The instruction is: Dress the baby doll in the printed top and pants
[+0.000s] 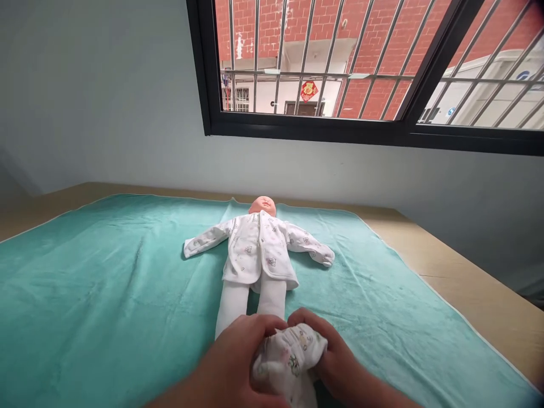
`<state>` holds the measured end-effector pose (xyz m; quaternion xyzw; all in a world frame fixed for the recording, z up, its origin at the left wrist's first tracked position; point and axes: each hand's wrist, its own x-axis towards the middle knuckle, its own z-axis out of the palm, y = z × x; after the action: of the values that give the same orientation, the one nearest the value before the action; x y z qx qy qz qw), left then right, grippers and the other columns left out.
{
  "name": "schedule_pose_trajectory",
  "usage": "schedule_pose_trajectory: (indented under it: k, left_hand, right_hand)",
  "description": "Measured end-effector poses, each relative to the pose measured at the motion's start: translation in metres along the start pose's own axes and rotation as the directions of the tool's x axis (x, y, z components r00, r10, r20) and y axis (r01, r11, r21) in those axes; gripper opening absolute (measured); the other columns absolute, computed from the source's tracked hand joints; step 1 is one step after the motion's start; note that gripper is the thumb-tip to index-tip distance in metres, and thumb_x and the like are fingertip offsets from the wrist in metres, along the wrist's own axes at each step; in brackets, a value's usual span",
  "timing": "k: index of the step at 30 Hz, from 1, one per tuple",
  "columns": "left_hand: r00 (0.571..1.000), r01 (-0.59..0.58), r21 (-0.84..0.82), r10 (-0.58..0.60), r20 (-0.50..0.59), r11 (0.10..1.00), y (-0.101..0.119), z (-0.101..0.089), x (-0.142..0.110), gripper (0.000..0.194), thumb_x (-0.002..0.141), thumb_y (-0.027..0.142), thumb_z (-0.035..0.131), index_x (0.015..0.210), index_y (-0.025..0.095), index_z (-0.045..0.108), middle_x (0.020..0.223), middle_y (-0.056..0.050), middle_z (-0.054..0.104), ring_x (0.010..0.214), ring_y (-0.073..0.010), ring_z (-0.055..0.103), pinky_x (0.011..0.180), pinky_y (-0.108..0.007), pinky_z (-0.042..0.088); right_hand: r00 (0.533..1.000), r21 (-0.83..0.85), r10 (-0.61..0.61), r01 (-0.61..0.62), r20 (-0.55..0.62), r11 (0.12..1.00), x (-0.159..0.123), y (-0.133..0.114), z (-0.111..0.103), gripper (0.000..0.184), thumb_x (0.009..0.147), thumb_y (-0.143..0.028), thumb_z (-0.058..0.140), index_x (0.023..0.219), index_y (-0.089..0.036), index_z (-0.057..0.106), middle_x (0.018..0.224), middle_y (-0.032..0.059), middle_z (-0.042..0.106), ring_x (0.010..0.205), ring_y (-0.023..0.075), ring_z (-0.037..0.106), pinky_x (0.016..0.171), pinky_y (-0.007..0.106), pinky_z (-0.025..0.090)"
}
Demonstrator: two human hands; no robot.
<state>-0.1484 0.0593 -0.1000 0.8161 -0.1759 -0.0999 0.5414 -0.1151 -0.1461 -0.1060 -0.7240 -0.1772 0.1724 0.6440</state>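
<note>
While my left grip (pixel 240 362) and right grip (pixel 335 354) clamp bunched cloth (pixel 293 360) at lower centre, the dressed doll (pixel 272 255) stretches lengthwise up-frame, its legs (pixel 232 306) nearer the left.

A plain pale-grey wall (pixel 106 85) stands at the far side, with a wide black-framed glass window (pixel 310 126) toward the right. Beyond slim silver metal bars (pixel 256 34), daylight falls on a red-brick building (pixel 266 25). Below the window, a light-brown wooden tabletop (pixel 425 255) extends left and right.
</note>
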Motion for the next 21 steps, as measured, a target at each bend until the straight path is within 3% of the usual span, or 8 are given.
schedule_pose_trajectory:
  k: [3, 6, 8, 12, 14, 17, 19, 21]
  left_hand:
    - [0.992, 0.120, -0.125, -0.113, 0.062, 0.985, 0.014, 0.002, -0.004, 0.049, 0.063, 0.034, 0.079, 0.106, 0.021, 0.062, 0.094, -0.003, 0.066, 0.081, -0.0207, 0.061, 0.068, -0.025, 0.049]
    - [0.976, 0.192, -0.364, -0.217, -0.029, 0.911, 0.023, -0.004, -0.005, 0.022, 0.076, 0.034, 0.071, 0.088, 0.018, 0.062, 0.080, 0.001, 0.063, 0.076, -0.0163, 0.058, 0.068, -0.023, 0.046]
    - [0.957, 0.208, -0.527, -0.282, -0.064, 0.824, 0.024, -0.010, -0.004, 0.022, 0.076, 0.035, 0.073, 0.084, 0.018, 0.062, 0.078, 0.002, 0.063, 0.076, -0.0153, 0.057, 0.070, -0.023, 0.045]
    - [0.943, 0.241, -0.789, -0.328, 0.053, 0.566, 0.020, -0.019, 0.000, 0.026, 0.068, 0.030, 0.081, 0.081, 0.017, 0.062, 0.075, 0.000, 0.065, 0.071, -0.0155, 0.060, 0.067, -0.024, 0.045]
    - [0.945, 0.254, -0.835, -0.308, 0.108, 0.488, 0.017, -0.019, 0.001, 0.025, 0.067, 0.026, 0.082, 0.079, 0.016, 0.062, 0.072, 0.000, 0.065, 0.069, -0.0147, 0.060, 0.066, -0.023, 0.045]
    - [0.946, 0.288, -0.843, -0.274, 0.176, 0.453, 0.014, -0.020, 0.001, 0.025, 0.070, 0.029, 0.081, 0.081, 0.015, 0.063, 0.073, 0.000, 0.064, 0.069, -0.0126, 0.059, 0.066, -0.022, 0.045]
    - [0.943, 0.318, -0.814, -0.251, 0.219, 0.485, 0.015, -0.022, 0.000, 0.030, 0.075, 0.039, 0.078, 0.087, 0.015, 0.064, 0.079, -0.001, 0.065, 0.072, -0.0128, 0.060, 0.068, -0.022, 0.045]
    - [0.928, 0.372, -0.727, -0.225, 0.296, 0.578, 0.017, -0.025, -0.002, 0.042, 0.070, 0.043, 0.081, 0.098, 0.016, 0.065, 0.087, -0.002, 0.067, 0.078, -0.0152, 0.062, 0.071, -0.023, 0.046]
  right_hand:
    - [0.992, 0.153, 0.124, -0.125, 0.016, 0.980, -0.002, -0.005, 0.005, 0.014, 0.072, -0.023, 0.066, 0.075, -0.017, 0.053, 0.066, -0.0046, 0.050, 0.060, 0.0089, 0.042, 0.054, 0.019, 0.034]
    - [0.970, 0.292, 0.196, -0.231, 0.145, 0.928, -0.003, -0.005, 0.006, 0.030, 0.068, -0.033, 0.077, 0.075, -0.016, 0.054, 0.066, -0.0048, 0.049, 0.060, 0.0079, 0.042, 0.056, 0.018, 0.035]
    - [0.934, 0.355, 0.185, -0.292, 0.304, 0.888, -0.004, -0.004, 0.003, 0.043, 0.056, -0.037, 0.087, 0.080, -0.014, 0.059, 0.069, -0.0041, 0.053, 0.065, 0.0092, 0.048, 0.061, 0.018, 0.038]
    - [0.806, 0.278, 0.195, -0.403, 0.558, 0.872, -0.006, 0.003, -0.005, 0.057, 0.032, -0.025, 0.096, 0.078, -0.011, 0.066, 0.069, -0.0038, 0.059, 0.067, 0.0100, 0.052, 0.058, 0.015, 0.042]
    - [0.781, 0.267, 0.200, -0.425, 0.592, 0.865, -0.007, 0.006, -0.008, 0.048, 0.038, -0.027, 0.095, 0.072, -0.010, 0.066, 0.066, -0.0036, 0.059, 0.060, 0.0072, 0.050, 0.053, 0.013, 0.040]
    - [0.828, 0.452, 0.104, -0.400, 0.550, 0.797, -0.007, 0.011, -0.007, 0.042, 0.059, -0.039, 0.088, 0.082, -0.008, 0.070, 0.072, 0.0015, 0.065, 0.063, 0.0099, 0.060, 0.065, 0.018, 0.049]
    - [0.863, 0.574, 0.052, -0.378, 0.503, 0.726, -0.007, 0.014, -0.006, 0.044, 0.070, -0.042, 0.081, 0.098, -0.009, 0.071, 0.083, 0.0077, 0.070, 0.077, 0.0173, 0.068, 0.081, 0.028, 0.052]
    - [0.886, 0.635, 0.051, -0.369, 0.461, 0.679, -0.007, 0.016, -0.004, 0.047, 0.076, -0.042, 0.075, 0.110, -0.009, 0.069, 0.092, 0.0130, 0.072, 0.089, 0.0240, 0.070, 0.091, 0.037, 0.051]
